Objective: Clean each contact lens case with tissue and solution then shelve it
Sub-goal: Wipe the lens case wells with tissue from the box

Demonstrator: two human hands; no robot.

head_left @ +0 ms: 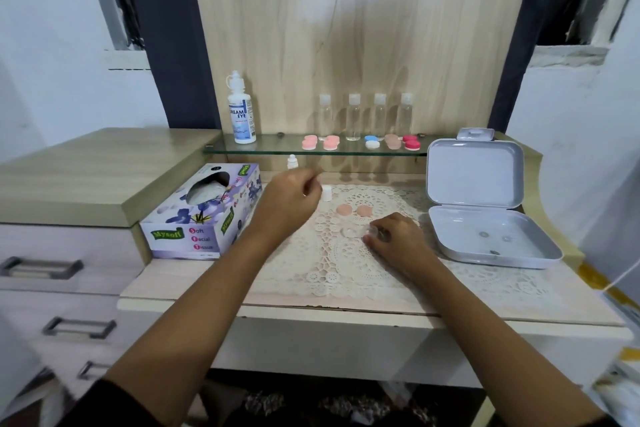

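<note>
We count four clear plastic bottles (352,118) and five lens cases on the glass shelf (277,150); two round pink caps (353,210) on the desk; our left hand (294,199) loosely curled, our right hand (394,239) pinching a clear lens case (356,231).

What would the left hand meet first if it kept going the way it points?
Probably the small white cap standing just beyond the left hand's fingertips; depth is uncertain from this single view.

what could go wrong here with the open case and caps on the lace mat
The two pink caps lie loose on the lace mat just beyond the right hand; a sweep could knock them away. The clear case under that hand's fingers is hard to see against the lace and may get mislaid. The left hand hovers right beside a small white cap standing upright, which could tip and roll.
</note>
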